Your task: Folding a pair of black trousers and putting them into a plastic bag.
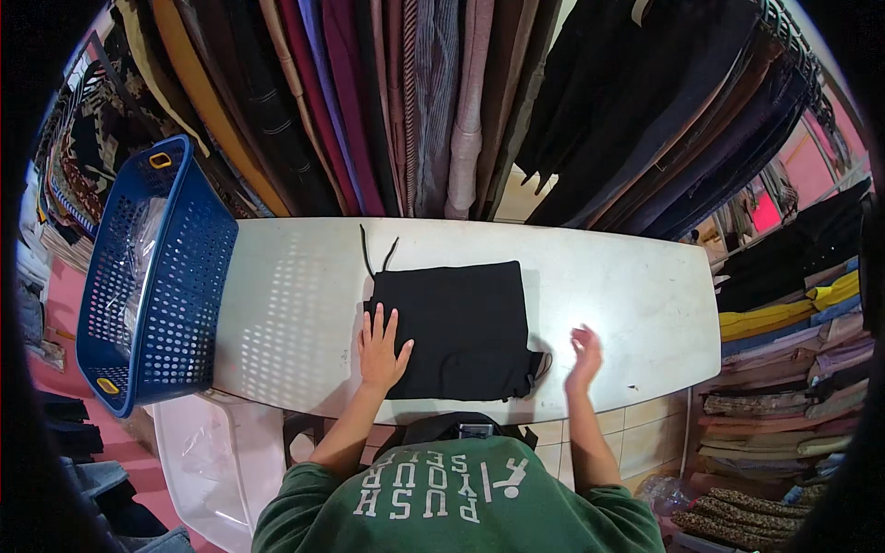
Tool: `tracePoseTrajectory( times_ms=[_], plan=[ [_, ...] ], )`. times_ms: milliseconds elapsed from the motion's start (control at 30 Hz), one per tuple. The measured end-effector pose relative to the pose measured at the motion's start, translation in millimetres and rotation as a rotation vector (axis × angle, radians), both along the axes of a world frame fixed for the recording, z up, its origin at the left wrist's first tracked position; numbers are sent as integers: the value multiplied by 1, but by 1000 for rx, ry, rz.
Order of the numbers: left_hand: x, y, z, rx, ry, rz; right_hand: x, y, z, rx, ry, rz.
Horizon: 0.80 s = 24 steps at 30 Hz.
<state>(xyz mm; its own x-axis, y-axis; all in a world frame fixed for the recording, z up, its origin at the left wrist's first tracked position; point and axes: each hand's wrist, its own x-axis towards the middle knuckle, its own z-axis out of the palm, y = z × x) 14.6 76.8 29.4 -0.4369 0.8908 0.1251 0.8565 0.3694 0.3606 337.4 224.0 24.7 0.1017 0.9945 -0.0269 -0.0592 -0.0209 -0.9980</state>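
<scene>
A folded black garment (456, 325) lies flat on the white table (643, 297), with two dark cords sticking out past its far left corner. Another cord loop shows at its near right corner. My left hand (382, 349) rests with spread fingers on the garment's left edge. To the right of the garment, my right hand (585, 352) is raised over the table, apart from the cloth, slightly blurred and holding nothing visible.
A blue perforated plastic basket (183, 290) with clear plastic bags stands at the table's left end. Hanging trousers (429, 110) line the far edge. Folded clothes (781, 408) are stacked at the right. A white plastic tub (200, 463) sits below the table at the left.
</scene>
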Motion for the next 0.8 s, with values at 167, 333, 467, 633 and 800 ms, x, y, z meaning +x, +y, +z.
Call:
tracePoseTrajectory(
  times_ms=[167,333,467,633,800],
  plan=[
    [-7,0,-13,135,-113,19,38,-33,-8,-401,-55,-98],
    [-17,3,-25,223,-264,175,-17,-79,-12,-557,50,272],
    [-19,7,-34,192,-236,147,-46,-74,-5,-423,-149,207],
    [-12,1,-25,232,-303,198,-27,-41,-12,-602,-163,360],
    [26,-20,11,-166,-532,403,1,40,-13,-277,-281,8]
  ],
)
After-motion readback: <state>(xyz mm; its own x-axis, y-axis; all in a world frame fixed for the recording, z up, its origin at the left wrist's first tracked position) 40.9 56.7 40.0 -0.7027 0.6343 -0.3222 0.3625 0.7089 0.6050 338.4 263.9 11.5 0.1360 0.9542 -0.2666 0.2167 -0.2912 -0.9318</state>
